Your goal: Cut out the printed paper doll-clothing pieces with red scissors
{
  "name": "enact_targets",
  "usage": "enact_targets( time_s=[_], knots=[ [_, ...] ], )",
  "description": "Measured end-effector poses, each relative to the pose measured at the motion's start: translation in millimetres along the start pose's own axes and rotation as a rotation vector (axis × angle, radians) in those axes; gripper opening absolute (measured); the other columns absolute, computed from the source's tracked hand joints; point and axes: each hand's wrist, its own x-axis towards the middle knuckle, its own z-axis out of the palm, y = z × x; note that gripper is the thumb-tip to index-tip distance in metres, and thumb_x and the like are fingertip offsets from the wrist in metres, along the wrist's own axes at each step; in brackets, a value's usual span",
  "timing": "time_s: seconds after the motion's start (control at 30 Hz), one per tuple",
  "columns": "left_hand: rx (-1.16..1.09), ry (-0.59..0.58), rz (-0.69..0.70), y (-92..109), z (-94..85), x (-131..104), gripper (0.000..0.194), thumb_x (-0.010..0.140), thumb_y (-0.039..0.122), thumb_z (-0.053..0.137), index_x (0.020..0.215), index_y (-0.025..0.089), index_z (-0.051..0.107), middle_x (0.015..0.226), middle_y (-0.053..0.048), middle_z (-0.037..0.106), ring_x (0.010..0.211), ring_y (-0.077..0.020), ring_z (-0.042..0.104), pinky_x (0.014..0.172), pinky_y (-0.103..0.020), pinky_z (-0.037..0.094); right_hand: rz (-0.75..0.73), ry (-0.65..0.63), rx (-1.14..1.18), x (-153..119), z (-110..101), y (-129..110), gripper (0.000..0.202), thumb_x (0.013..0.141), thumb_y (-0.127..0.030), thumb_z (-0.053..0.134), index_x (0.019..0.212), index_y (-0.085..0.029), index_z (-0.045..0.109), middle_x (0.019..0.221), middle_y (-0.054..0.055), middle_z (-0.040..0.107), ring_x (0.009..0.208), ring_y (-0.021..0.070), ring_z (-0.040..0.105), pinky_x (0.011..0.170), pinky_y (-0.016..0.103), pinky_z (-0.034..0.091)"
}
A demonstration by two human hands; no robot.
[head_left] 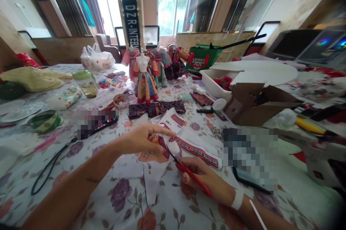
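My left hand (144, 139) pinches a small orange and red patterned fabric piece (155, 155) between thumb and fingers, its index finger stretched out to the right. Red-handled scissors (193, 177) are in my right hand (201, 172), their dark blades pointing up and left at the fabric's right edge. Beneath the fabric lies a white paper pattern (151, 183) with printed marks. Just right of my left fingertips, a strip with a red and black patterned band (198, 150) lies flat, and another banded paper piece (175, 119) is behind it.
Small dressed mannequins (144, 79) stand at the back centre. Dark patterned fabric (156, 109) lies before them. An open cardboard box (250, 104) and white tray (216, 89) are at right, near a phone (251, 179). Tape rolls, a lidded jar (88, 84) and a black strap (51, 168) are left.
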Motion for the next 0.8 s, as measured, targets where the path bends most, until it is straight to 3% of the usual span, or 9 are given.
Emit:
enact_targets(
  time_s=[0.37, 0.8],
  knots=[
    [0.08, 0.018, 0.022, 1.9, 0.9, 0.8, 0.054, 0.071, 0.03, 0.073, 0.122, 0.021, 0.059, 0.05, 0.01, 0.025, 0.048, -0.0058, 0.02, 0.042, -0.019, 0.014, 0.01, -0.01, 0.007, -0.3, -1.5, 2.4, 0.047, 0.069, -0.055, 0.069, 0.065, -0.018, 0.04, 0.052, -0.008, 0.04, 0.046, 0.0062, 0.039, 0.048, 0.023, 0.036],
    [0.054, 0.035, -0.021, 0.5, 2.9, 1.8, 0.06, 0.066, 0.031, 0.076, 0.123, 0.021, 0.058, 0.051, 0.01, 0.027, 0.048, -0.0059, 0.022, 0.042, -0.019, 0.016, 0.024, -0.014, 0.029, 1.4, -0.3, 2.5, 0.048, 0.067, -0.056, 0.07, 0.063, -0.019, 0.04, 0.045, -0.01, 0.036, 0.043, 0.0064, 0.039, 0.047, 0.022, 0.038]
  ],
)
